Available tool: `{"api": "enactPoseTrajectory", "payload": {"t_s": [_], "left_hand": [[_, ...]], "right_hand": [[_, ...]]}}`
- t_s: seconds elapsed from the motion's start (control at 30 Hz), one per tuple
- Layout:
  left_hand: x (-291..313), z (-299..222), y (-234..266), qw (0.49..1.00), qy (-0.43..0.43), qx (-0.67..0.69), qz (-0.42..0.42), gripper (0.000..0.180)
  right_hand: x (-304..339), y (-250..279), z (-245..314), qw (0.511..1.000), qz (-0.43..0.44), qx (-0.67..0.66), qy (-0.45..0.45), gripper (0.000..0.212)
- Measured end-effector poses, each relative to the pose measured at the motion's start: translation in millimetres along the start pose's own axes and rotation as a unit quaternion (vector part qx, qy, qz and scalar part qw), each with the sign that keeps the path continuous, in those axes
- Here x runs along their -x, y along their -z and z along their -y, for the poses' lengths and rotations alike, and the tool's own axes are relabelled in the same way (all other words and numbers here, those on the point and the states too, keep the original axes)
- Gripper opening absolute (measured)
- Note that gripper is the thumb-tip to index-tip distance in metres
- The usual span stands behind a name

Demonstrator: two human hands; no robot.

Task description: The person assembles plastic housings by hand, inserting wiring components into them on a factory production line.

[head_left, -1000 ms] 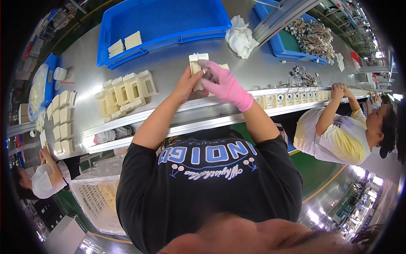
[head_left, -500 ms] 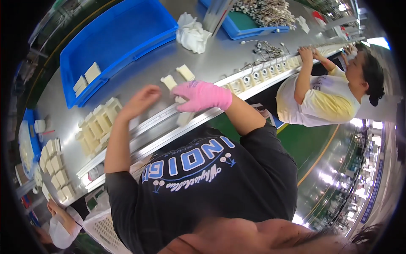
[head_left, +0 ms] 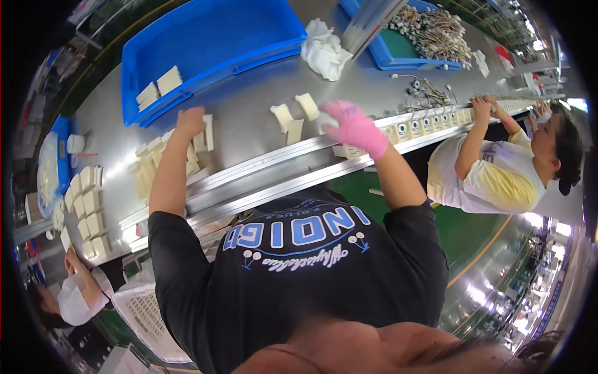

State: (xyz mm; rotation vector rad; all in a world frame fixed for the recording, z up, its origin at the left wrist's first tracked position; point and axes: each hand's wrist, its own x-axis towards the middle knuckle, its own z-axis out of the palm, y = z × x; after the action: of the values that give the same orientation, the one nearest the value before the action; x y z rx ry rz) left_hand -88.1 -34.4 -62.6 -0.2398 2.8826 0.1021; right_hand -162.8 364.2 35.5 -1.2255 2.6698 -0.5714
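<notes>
My left hand (head_left: 192, 122) is bare, with its fingers closed on a cream plastic housing (head_left: 208, 133) at the right end of a cluster of similar housings (head_left: 163, 156). My right hand (head_left: 356, 128), in a pink glove, is spread above the metal rail (head_left: 261, 163) and holds nothing. Just below it, a cream housing (head_left: 347, 151) sits in the rail, partly covered by the glove. Left of the glove, three loose cream pieces (head_left: 294, 131) lie on the metal table.
A blue tray (head_left: 230, 61) with a few cream pieces stands behind. White cloth (head_left: 325, 50) lies beside a post. Wired parts (head_left: 430, 37) fill another tray. Housings line the rail on the right, where a co-worker (head_left: 479, 156) works; another person (head_left: 81, 293) is at left.
My left hand has moved left to the housing cluster. My right hand has shifted right along the rail and opened; a cream piece once at its fingers now lies on the table. The view has shifted.
</notes>
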Motion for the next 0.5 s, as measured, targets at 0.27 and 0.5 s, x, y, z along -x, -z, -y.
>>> {"api": "enactPoseTrajectory", "payload": {"t_s": [0.27, 0.5], "left_hand": [[18.8, -71.3, 51.2, 0.841, -0.050, 0.519, -0.146, 0.023], [36.0, -124.9, 49.2, 0.563, 0.053, 0.822, -0.057, 0.019]], "right_hand": [[-102.3, -68.3, -41.8, 0.971, 0.186, 0.119, -0.091, 0.038], [-103.0, -78.1, -32.4, 0.975, 0.158, 0.109, -0.116, 0.034]]}}
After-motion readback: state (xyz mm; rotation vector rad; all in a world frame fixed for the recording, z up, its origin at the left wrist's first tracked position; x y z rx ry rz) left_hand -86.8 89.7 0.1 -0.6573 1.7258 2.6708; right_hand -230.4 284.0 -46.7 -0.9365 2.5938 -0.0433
